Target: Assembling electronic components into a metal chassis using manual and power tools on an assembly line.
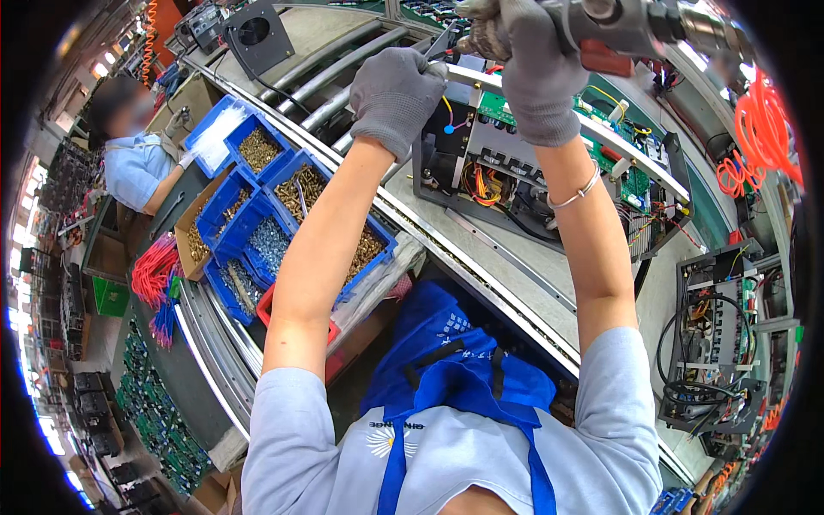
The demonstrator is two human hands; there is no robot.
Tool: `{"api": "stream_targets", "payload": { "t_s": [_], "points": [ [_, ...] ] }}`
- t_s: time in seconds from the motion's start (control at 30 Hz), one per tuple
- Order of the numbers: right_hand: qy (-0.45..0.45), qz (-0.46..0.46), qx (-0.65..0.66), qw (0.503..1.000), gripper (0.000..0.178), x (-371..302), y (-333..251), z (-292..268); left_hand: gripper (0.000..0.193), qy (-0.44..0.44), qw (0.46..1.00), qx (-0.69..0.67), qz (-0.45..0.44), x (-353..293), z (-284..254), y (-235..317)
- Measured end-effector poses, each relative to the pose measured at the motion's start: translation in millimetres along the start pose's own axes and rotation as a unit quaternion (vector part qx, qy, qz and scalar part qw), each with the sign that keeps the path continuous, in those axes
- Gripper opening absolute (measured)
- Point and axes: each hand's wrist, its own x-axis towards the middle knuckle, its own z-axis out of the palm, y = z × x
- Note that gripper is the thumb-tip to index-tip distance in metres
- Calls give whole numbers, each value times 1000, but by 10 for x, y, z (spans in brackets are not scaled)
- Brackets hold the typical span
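My right hand, in a grey knitted glove, is wrapped around a grey metal air tool with a red part under its body. The tool is raised at the top of the view, above an open electronics chassis. My left hand, also gloved, is closed over the chassis's far left corner. Its fingertips meet beside a thin dark piece, and what they pinch is too small to tell. Green circuit boards, a metal rail and coloured wires show inside the chassis.
Blue bins of brass and silver screws stand left of the roller conveyor. Another open chassis sits at right, below coiled orange air hoses. A co-worker works at far left. A black fan panel stands at the back.
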Motion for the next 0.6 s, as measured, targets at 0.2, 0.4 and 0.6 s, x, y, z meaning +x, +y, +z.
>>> {"api": "stream_targets", "payload": {
  "t_s": [0.2,0.4,0.6],
  "points": [
    [-44,360,-9,932,21,609,-472,490,33,6,1000,-1,23,-9,38,-73],
    [-65,399,12,915,25,633,-253,532,34,-42,998,-32,46,32,-45,-182],
    [-13,438,173,882,28,708,-320,569,35,-14,998,-34,44,17,-1,-167]
  ]
}}
